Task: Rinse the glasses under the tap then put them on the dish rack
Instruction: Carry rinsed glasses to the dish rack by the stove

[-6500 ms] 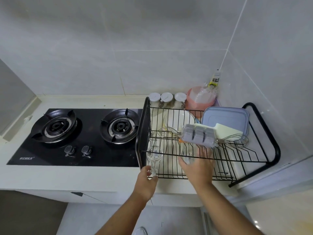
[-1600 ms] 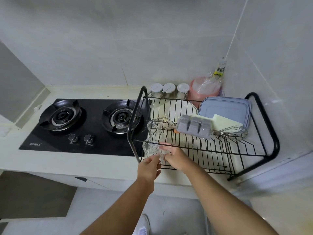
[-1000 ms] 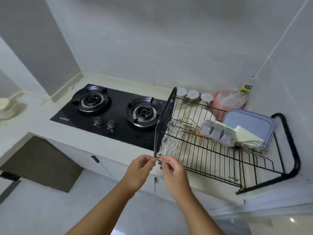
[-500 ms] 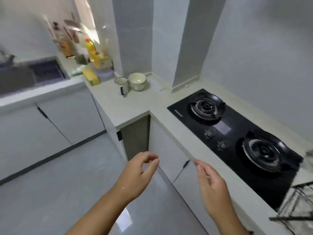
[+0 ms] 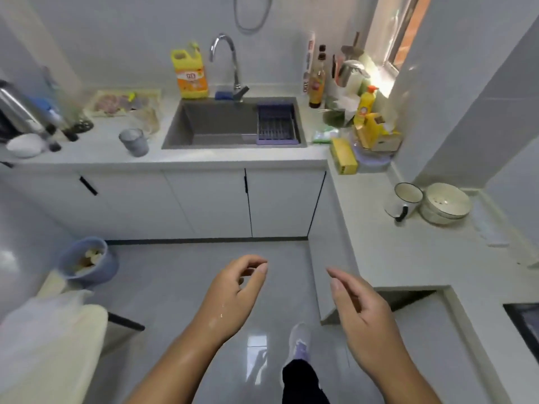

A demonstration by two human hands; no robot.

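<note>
Both my hands hang empty over the floor in the lower middle of the view. My left hand has loosely curled fingers and holds nothing. My right hand is relaxed with fingers nearly straight. Across the room a grey sink sits in the white counter, with a chrome tap behind it. A glass stands on the counter left of the sink. The dish rack is out of view.
A purple drainer basket sits in the sink's right side. Yellow detergent jug, bottles and yellow containers crowd the counter. A mug and bowl stand on the right counter. A blue bin stands on the floor.
I let go of the glasses in the dish rack, pulled both hands back empty, and turned left from the stove and rack towards the sink.
</note>
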